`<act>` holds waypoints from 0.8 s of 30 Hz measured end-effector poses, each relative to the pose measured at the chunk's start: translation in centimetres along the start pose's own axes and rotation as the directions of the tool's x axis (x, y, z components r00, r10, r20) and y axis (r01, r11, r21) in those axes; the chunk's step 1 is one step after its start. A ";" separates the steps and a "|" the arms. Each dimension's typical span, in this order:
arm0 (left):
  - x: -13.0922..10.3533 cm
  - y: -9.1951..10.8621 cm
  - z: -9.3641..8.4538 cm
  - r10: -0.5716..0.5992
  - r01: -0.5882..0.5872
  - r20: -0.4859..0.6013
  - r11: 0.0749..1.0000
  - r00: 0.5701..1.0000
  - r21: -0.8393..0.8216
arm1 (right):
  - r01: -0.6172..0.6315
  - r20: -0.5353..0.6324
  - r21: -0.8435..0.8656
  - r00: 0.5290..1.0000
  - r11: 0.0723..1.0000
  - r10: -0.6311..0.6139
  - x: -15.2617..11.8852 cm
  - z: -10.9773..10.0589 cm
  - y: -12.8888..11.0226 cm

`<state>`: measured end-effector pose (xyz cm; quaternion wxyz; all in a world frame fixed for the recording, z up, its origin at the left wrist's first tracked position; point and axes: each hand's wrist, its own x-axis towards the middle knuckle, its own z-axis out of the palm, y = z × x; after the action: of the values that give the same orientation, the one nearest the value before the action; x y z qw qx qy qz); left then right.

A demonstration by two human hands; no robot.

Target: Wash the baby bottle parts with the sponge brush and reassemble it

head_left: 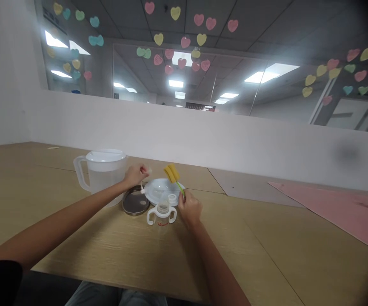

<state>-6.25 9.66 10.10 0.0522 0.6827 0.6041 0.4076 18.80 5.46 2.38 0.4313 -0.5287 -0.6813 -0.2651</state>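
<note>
One yellow sponge brush (172, 174) is gripped in the right hand (190, 207), whose fingers are closed around its thin green handle, so that the sponge end points up and leans left over the right side of a pale shallow bowl (153, 198). The left hand (135, 175) is raised between a pitcher and the bowl, its fingers curled together with a small translucent piece (149, 171) at their tips, too blurred to identify. A clear bottle (163, 208) with a white looped handle on either side and red lettering on its front stands upright on the worktop (235, 255), just in front of the bowl and to the left of the right hand; its mouth is uncovered. A small white cap-like piece (172, 198) is by the bowl's front right part, behind the bottle. To the left of the bowl lies a round, dark metal tray (135, 202), with the translucent pitcher (102, 176) beside it, white lid on top and handle turned to the left. The left forearm passes in front of the pitcher's lower part. A pink mat (340, 212) lies at the far right, well apart from the hands.
</note>
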 end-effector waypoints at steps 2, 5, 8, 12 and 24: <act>-0.2 -1.3 -0.4 0.042 -0.055 0.076 0.980 0.996 0.190 | 0.010 -0.004 -0.001 1.000 1.000 -0.010 0.0 0.0 0.0; -0.7 -2.7 -0.1 0.005 -0.042 0.131 0.958 0.991 0.285 | 0.027 0.001 -0.001 1.000 1.000 -0.027 0.0 0.0 0.0; -1.2 -3.4 0.9 -0.062 -0.004 0.180 0.938 0.982 0.346 | 0.024 0.006 -0.002 1.000 1.000 -0.024 0.0 0.0 0.0; -1.6 -3.7 2.2 -0.125 0.016 0.249 0.917 0.960 0.399 | 0.011 0.018 -0.008 1.000 1.000 -0.010 0.0 -0.1 0.0; -0.4 1.1 2.8 0.053 -0.179 0.337 0.917 0.940 0.356 | -0.021 0.072 0.006 0.997 1.000 0.021 0.0 -0.1 -0.1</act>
<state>-3.60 10.21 8.71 -0.0086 0.7718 0.6131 0.1686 18.76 5.34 2.49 0.4114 -0.5434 -0.6916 -0.2390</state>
